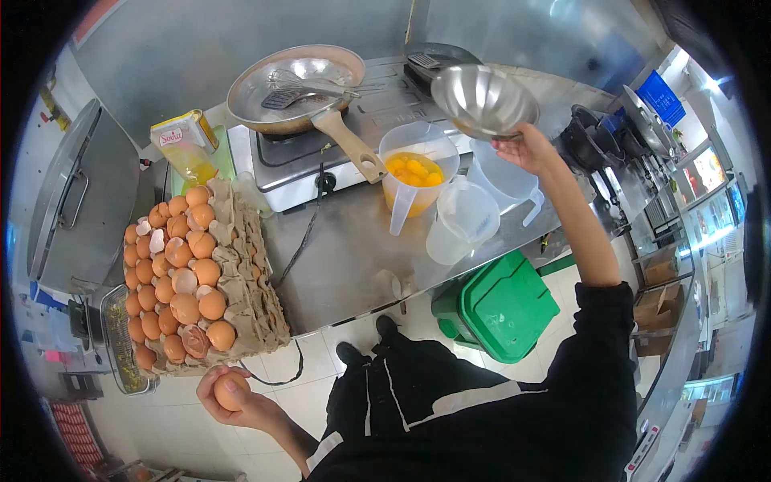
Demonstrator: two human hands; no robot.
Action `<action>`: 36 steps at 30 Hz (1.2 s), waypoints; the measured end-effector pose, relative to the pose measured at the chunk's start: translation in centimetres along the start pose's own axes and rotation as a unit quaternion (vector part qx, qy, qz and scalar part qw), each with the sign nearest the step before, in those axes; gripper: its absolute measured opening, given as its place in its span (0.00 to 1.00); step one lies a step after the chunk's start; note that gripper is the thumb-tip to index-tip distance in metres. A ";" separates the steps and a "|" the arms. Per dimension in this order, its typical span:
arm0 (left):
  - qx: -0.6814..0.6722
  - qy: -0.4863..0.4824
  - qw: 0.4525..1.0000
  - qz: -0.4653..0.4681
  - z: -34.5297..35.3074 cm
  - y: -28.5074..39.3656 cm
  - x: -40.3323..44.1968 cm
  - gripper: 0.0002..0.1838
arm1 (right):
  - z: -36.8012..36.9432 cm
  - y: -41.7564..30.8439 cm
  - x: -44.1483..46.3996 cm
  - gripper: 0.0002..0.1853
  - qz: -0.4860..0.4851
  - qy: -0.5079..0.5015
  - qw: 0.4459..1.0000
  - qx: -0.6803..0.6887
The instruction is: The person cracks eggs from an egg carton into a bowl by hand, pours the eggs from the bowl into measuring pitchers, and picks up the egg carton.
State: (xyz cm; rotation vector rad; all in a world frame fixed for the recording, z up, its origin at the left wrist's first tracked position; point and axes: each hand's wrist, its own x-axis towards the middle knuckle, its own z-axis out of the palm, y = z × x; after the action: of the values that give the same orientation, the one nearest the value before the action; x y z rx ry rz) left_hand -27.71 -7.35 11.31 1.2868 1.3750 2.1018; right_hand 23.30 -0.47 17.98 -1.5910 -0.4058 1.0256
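My left hand (pixel 241 406) is closed around a brown egg (pixel 232 391), just in front of the egg tray's near edge. Whole brown eggs and cracked shells lie on the stacked cardboard egg tray (pixel 249 297). My right hand (pixel 524 149) grips the rim of a shiny steel bowl (pixel 484 100), held tilted above the counter's right part. Below and left of the bowl stands a clear measuring jug (pixel 399 201) with several yolks (pixel 414 169) in it. Two more plastic jugs stand beside it, one upright (pixel 507 181) and one nearer the counter edge (pixel 464 225).
A frying pan (pixel 241 92) with a whisk and slotted spatula rests on the gas stove (pixel 277 165). A yellow-and-white carton (pixel 183 132) stands behind the eggs. The green lidded bin (pixel 510 309) is below the counter edge. Dark pans (pixel 590 140) sit at the right.
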 end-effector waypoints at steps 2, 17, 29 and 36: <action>-0.010 -0.005 1.000 0.002 -0.2 -0.1 0.0 0.17 | -1.5 0.0 -0.3 0.16 0.033 -0.062 0.995 0.069; -0.043 0.038 0.998 0.019 -1.5 0.2 0.4 0.19 | 13.9 6.3 -16.8 0.11 0.218 -0.284 0.933 0.021; -0.189 0.153 0.956 -0.164 -6.8 0.6 0.8 0.29 | 19.4 25.8 -5.9 0.16 0.206 -0.244 0.947 -0.043; -0.251 0.231 0.920 -0.193 -8.5 0.8 1.1 0.25 | 21.6 14.7 -13.4 0.15 -0.212 -0.209 0.806 -0.512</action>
State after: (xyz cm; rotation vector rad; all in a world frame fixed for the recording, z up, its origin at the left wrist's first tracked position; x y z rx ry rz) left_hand -35.05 -11.81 11.45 0.2983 1.0189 2.3207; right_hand -5.01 -1.30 10.25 -2.0141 -1.7787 0.8097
